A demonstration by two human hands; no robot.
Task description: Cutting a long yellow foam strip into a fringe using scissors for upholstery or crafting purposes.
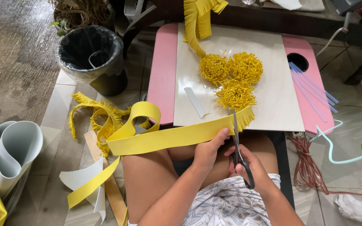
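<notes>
My left hand [209, 149] pinches a long yellow foam strip [164, 138] near its right end, where a short fringe [245, 118] is cut into it. My right hand [248, 164] grips black-handled scissors [237, 144], whose blades point up across the strip just right of my left thumb. The strip loops to the left and trails down toward the floor. Three yellow fringed pom-pom flowers [232, 75] lie on the pale board [273, 100] just beyond the scissors' tips.
The board rests on a pink low table [163, 71] with a white scrap [196, 101] and blue strips [311, 86]. Another fringed yellow strip [197, 21] hangs at the back. A black lined bin [92, 54] stands left; rolled foam sheets [11, 150] and fringed offcuts [99, 115] lie on the floor.
</notes>
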